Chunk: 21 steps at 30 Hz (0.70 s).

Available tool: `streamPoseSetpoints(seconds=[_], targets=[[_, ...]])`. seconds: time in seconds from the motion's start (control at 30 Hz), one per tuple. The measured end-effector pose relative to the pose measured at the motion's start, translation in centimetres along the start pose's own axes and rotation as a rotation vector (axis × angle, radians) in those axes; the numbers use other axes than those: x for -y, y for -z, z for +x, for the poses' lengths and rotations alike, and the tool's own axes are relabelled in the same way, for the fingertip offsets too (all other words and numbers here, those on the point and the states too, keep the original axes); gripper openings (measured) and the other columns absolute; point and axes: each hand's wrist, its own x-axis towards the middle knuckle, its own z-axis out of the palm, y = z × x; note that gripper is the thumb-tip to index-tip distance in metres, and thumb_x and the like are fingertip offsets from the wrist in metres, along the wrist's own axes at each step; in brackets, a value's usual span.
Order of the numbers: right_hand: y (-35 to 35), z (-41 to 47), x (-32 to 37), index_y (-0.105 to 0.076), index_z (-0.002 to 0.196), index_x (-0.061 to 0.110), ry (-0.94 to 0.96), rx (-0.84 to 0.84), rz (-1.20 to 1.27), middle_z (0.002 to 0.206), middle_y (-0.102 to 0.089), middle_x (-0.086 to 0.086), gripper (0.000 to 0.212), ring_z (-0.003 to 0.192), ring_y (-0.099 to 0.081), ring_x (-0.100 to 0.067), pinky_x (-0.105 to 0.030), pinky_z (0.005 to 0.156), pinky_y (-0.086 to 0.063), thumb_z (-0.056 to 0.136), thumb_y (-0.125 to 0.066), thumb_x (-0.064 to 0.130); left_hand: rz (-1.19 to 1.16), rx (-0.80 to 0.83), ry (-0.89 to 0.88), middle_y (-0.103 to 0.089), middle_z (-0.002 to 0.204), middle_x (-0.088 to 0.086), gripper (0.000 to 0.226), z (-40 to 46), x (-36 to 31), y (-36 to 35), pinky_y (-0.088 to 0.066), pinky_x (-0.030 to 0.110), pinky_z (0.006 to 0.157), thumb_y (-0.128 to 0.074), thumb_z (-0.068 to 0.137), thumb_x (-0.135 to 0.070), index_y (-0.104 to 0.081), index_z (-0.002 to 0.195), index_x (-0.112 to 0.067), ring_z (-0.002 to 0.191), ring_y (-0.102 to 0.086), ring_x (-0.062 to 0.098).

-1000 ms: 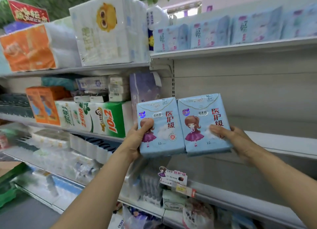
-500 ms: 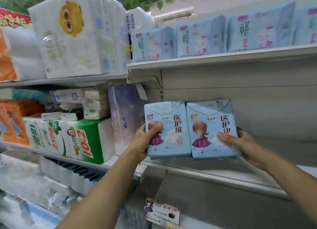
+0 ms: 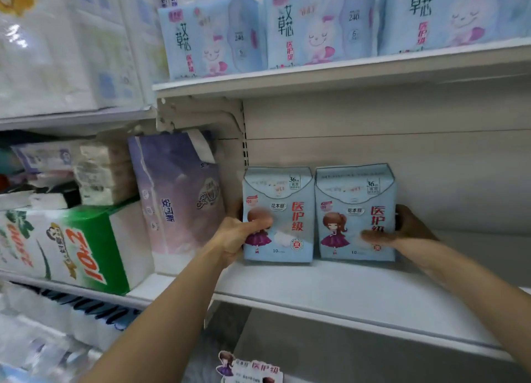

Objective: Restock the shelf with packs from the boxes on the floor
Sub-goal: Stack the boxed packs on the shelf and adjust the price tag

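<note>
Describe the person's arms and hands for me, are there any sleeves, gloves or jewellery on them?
Both forearms are bare as far as the frame shows: no sleeves, gloves, watch or bracelet. The left hand and right hand show no rings, though the right one is motion-blurred and partly hidden.

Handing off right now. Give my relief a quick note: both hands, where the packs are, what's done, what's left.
Left hand: grips the left pack, thumb across its front.
Right hand: grips the right pack at its right edge.
Packs: upright, side by side, bottoms on the middle shelf, near the back panel at its left end.
Done: both packs set on the shelf.
Left: let go, then fill the bare shelf to the right. Floor boxes are out of view.
</note>
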Motion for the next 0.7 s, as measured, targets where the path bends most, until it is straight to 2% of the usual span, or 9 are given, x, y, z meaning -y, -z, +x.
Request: streamPoseSetpoints(seconds=[0.1, 0.2, 0.27, 0.33, 0.4, 0.47, 0.5, 0.63, 0.7], targets=[[0.1, 0.0, 0.0, -0.067, 0.107, 0.017, -0.023, -0.093, -0.047, 0.102, -0.075, -0.002, 0.057, 0.085, -0.073, -0.018, -0.032, 0.070, -0.058, 0.055, -0.090, 0.018, 0.012, 0.025, -0.020, -0.076, 0.097, 0.013, 0.060, 0.6, 0.0, 0.0, -0.062, 0.036, 0.068, -0.085, 0.053, -0.008, -0.065, 0.109, 0.000, 0.082, -0.074, 0.024], [-0.6, -0.1, 0.3, -0.056, 0.126, 0.023, -0.078, -0.241, -0.089, 0.118, -0.069, -0.001, 0.107, 0.101, -0.068, -0.020, -0.043, 0.084, -0.057, 0.031, -0.094, 0.052, 0.015, 0.055, -0.058, -0.073, 0.109, 0.017, 0.078, 1.1, 0.0, 0.2, -0.061, 0.040, 0.080, -0.088, 0.052, -0.002, -0.057, 0.124, 0.006, 0.094, -0.072, 0.028], [-1.8, -0.4, 1.5, -0.040, 0.141, 0.025, -0.057, -0.465, -0.121, 0.139, -0.052, -0.004, 0.124, 0.124, -0.052, -0.025, -0.047, 0.100, -0.047, 0.033, -0.088, 0.062, 0.003, 0.080, -0.058, -0.074, 0.107, 0.013, 0.080, 1.2, -0.1, 0.5, -0.060, 0.041, 0.083, -0.084, 0.052, -0.005, -0.056, 0.126, 0.006, 0.097, -0.072, 0.028], [-3.3, -1.4, 3.7, -0.029, 0.146, 0.022, 0.126, -0.669, -0.137, 0.145, -0.035, -0.009, 0.104, 0.134, -0.036, -0.024, -0.036, 0.106, -0.036, 0.061, -0.085, 0.046, 0.005, 0.107, -0.058, -0.074, 0.108, 0.012, 0.080, 1.2, 0.0, 0.8, -0.060, 0.040, 0.083, -0.084, 0.053, -0.007, -0.056, 0.127, 0.004, 0.098, -0.072, 0.028], [-5.4, -2.7, 5.9, -0.034, 0.140, 0.019, 0.452, -0.738, -0.290, 0.136, -0.036, -0.007, 0.080, 0.126, -0.039, -0.023, -0.034, 0.100, -0.039, 0.076, -0.080, 0.031, 0.018, 0.120, -0.051, -0.074, 0.109, 0.011, 0.080, 0.9, 0.1, 0.9, -0.060, 0.038, 0.080, -0.085, 0.054, -0.011, -0.057, 0.127, 0.001, 0.098, -0.072, 0.027], [-8.5, -3.8, 7.8, -0.039, 0.132, 0.017, 0.678, -0.620, -0.528, 0.116, -0.041, 0.001, 0.064, 0.106, -0.047, -0.020, -0.031, 0.085, -0.045, 0.081, -0.076, 0.027, 0.038, 0.113, -0.055, -0.074, 0.109, 0.009, 0.078, 0.8, 0.2, 1.2, -0.060, 0.033, 0.075, -0.085, 0.054, -0.014, -0.058, 0.126, -0.001, 0.096, -0.073, 0.025], [-10.0, -4.0, 8.0, -0.038, 0.130, 0.018, 0.669, -0.503, -0.633, 0.109, -0.040, 0.005, 0.060, 0.096, -0.048, -0.016, -0.027, 0.076, -0.044, 0.083, -0.073, 0.030, 0.055, 0.111, -0.064, -0.074, 0.110, 0.009, 0.076, 0.7, 0.2, 1.3, -0.060, 0.030, 0.073, -0.086, 0.055, -0.016, -0.059, 0.125, -0.003, 0.096, -0.073, 0.024], [-14.7, -3.5, 7.1, -0.024, 0.135, 0.013, 0.215, -0.236, -0.880, 0.108, -0.048, -0.003, 0.065, 0.085, -0.052, -0.019, -0.030, 0.071, -0.044, 0.090, -0.061, 0.042, 0.245, 0.070, -0.113, -0.072, 0.113, 0.007, 0.063, 0.6, 1.1, 2.3, -0.059, 0.025, 0.074, -0.088, 0.067, -0.015, -0.060, 0.123, -0.013, 0.099, -0.071, 0.019], [-15.6, -2.4, 6.0, -0.020, 0.137, 0.013, 0.177, -0.227, -0.902, 0.099, -0.056, -0.006, 0.068, 0.080, -0.060, -0.024, -0.035, 0.068, -0.051, 0.089, -0.060, 0.040, 0.340, 0.036, -0.118, -0.071, 0.109, 0.003, 0.062, 0.7, 1.8, 2.8, -0.059, 0.028, 0.078, -0.088, 0.069, -0.011, -0.057, 0.122, -0.016, 0.097, -0.070, 0.017]])
